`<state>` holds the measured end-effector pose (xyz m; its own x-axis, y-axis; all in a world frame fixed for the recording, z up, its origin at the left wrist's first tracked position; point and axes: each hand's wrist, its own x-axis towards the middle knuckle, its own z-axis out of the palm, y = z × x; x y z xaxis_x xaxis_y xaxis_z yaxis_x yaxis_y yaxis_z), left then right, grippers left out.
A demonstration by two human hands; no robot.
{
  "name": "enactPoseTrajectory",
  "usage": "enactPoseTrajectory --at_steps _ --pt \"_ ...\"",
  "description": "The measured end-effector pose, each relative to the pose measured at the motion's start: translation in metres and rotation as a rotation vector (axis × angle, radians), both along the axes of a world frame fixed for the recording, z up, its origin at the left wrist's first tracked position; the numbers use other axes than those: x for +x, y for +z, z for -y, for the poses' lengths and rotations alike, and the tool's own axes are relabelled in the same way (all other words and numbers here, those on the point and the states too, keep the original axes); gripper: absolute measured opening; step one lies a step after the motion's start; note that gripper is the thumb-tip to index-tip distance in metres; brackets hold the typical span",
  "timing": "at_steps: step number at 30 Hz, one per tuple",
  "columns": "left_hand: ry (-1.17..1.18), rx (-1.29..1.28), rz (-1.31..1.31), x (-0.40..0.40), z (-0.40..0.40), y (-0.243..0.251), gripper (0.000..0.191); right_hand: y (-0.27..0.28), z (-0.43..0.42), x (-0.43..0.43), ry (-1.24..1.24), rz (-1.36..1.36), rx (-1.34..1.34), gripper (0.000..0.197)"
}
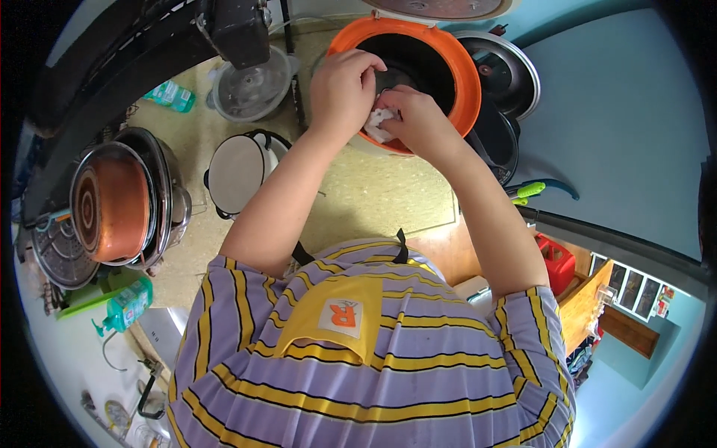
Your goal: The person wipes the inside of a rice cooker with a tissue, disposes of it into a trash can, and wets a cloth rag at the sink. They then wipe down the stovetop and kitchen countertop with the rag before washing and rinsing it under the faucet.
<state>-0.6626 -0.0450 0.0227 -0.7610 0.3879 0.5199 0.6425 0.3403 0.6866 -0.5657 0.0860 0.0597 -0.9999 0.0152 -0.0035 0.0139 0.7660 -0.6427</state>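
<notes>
What appears to be an electric rice cooker with an orange rim (468, 95) stands on the counter before me, its lid (448, 7) raised at the back. The inside is dark. My right hand (417, 117) pinches a crumpled white tissue or cloth (382, 126) at the near left part of the rim. Just left of it, my left hand (348, 84) is over the rim with its fingers curled inward. Its fingertips are partly hidden, so I cannot tell whether it holds anything.
A white pot with black handles (238, 173) stands left of my left forearm, with a translucent lidded bowl (252, 84) behind it. Stacked pots with a copper-coloured one (120, 210) are farther left. Pans (507, 73) and green-handled utensils (529, 189) lie right of the cooker.
</notes>
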Motion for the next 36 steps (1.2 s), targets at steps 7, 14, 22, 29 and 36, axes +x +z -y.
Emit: enactPoseTrajectory --at_steps 7,14,22,29,36 --pt "-0.003 -0.083 -0.012 -0.001 0.006 0.001 0.010 0.018 -0.002 -0.018 0.053 0.322 0.135 0.020" --pt "-0.007 -0.070 0.017 0.001 0.003 0.001 0.009 0.024 -0.009 -0.024 0.234 0.459 0.280 0.028" --pt "-0.002 -0.025 -0.042 0.001 0.001 -0.002 0.009 0.020 -0.020 -0.016 0.258 0.415 0.012 0.027" --pt "0.025 0.017 -0.021 0.000 0.003 -0.004 0.008 -0.005 -0.008 -0.010 0.225 0.088 -0.107 0.026" --pt "0.022 0.223 0.100 0.001 0.000 -0.001 0.011 -0.025 -0.045 -0.022 -0.199 0.192 -0.981 0.012"
